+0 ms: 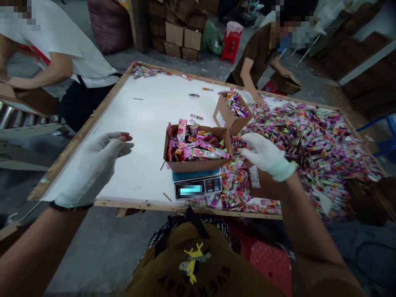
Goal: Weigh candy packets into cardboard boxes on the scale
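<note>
My left hand [94, 167], in a white glove with some fingertips bare, hovers over the left side of the white table, its fingers loosely bent and nothing visible in them. My right hand [262, 152], also gloved, is open with fingers pointing left, just right of an open cardboard box [198, 166]. That box is filled with small colourful candy packets [201, 144] and sits on a digital scale [198, 189] with a lit display. Under my right hand are loose packets [236, 177] and another cardboard box [262, 183], partly hidden by my arm.
A large heap of packets [309, 140] covers the table's right side. Behind the scale stands another filled box [227, 113]. One person [256, 57] reaches into the heap from the far side; another person [74, 53] handles a box at left. Wooden edging [77, 144] borders the table [136, 165].
</note>
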A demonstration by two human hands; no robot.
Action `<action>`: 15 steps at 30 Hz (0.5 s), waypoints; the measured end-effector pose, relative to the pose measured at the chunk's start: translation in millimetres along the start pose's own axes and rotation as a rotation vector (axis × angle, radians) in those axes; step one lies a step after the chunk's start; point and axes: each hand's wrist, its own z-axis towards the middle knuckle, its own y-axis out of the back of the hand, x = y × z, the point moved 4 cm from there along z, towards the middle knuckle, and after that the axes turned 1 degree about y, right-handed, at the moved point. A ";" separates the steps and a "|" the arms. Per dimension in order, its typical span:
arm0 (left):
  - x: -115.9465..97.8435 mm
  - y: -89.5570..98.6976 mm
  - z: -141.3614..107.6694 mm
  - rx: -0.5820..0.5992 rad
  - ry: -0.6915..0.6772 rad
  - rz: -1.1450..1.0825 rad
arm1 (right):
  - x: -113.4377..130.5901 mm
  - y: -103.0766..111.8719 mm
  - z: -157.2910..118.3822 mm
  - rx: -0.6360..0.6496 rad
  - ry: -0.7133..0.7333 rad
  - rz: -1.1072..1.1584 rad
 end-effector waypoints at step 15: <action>-35.6 -62.9 0.7 0.118 -0.101 0.189 | 46.6 -49.1 53.6 0.260 -0.125 -0.126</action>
